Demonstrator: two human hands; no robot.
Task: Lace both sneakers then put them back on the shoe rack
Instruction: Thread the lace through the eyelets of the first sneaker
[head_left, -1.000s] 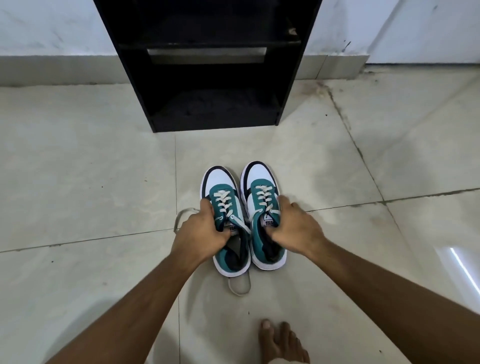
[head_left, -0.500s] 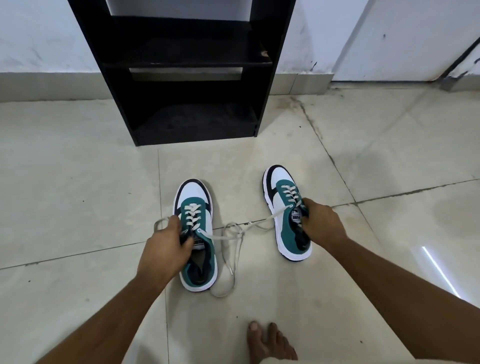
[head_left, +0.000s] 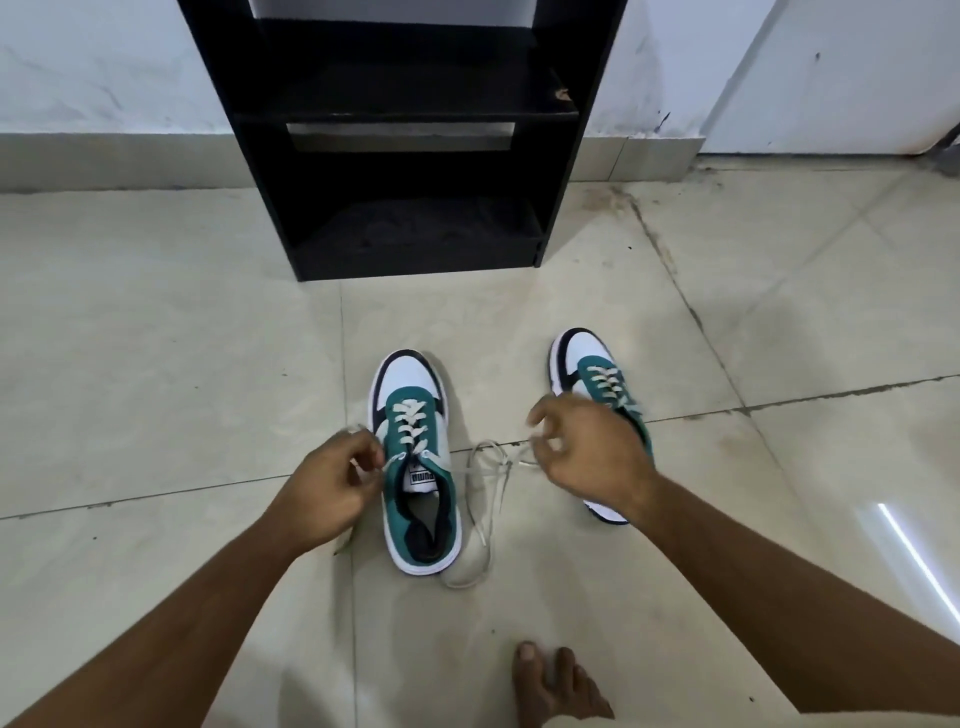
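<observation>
Two bare forearms, no sleeves, no watch or rings on left hand (head_left: 324, 488) or right hand (head_left: 589, 457). Bare foot (head_left: 553, 686) below right hand, toes uncovered; pale beige fabric edge (head_left: 582, 722) just beside it.

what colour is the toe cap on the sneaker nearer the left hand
White, edged in black at the toe, on the left sneaker; the head view shows it clearly.

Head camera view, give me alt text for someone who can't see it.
Two hands pinch lace ends of the left sneaker on a tiled floor: left hand, right hand. The right sneaker sits apart, before a black rack.
</observation>
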